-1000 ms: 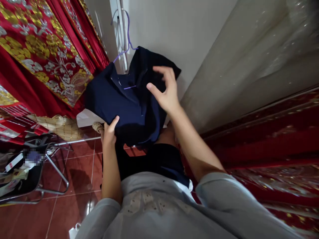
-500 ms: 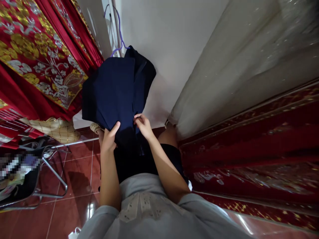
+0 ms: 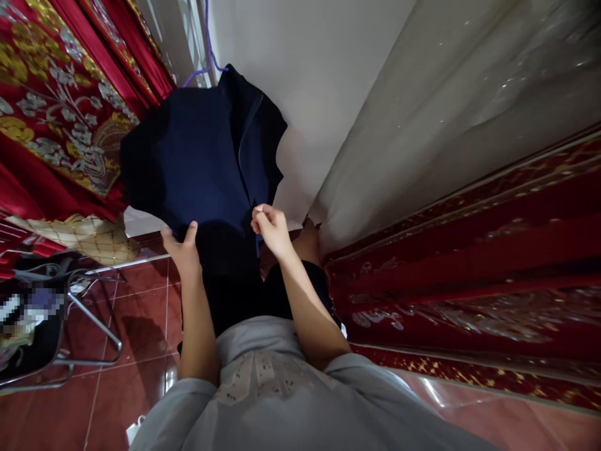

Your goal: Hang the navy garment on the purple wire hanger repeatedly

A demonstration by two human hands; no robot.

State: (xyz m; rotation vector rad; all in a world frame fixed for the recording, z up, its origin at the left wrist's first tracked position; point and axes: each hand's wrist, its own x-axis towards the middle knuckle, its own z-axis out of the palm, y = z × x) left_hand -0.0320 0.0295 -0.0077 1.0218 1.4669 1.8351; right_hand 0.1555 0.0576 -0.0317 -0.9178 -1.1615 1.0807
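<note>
A dark navy garment, apparently a jacket or shirt, hangs from a purple hanger in front of me. Its front edge runs down the right side, where the cloth parts. My right hand is closed in a pinch on that edge, low on the front. At the garment's lower left, my left hand touches the cloth with thumb and fingers spread apart. Some of its fingers are hidden.
Red embroidered cloth hangs at the left, above a black chair with metal legs that holds several items. A sheer pale cloth and a red decorated panel stand at the right. The floor is red tile.
My left hand has moved left along the garment and its fingers have spread. The garment's front now spreads wider. My right hand still pinches the edge; the view has shifted slightly.
</note>
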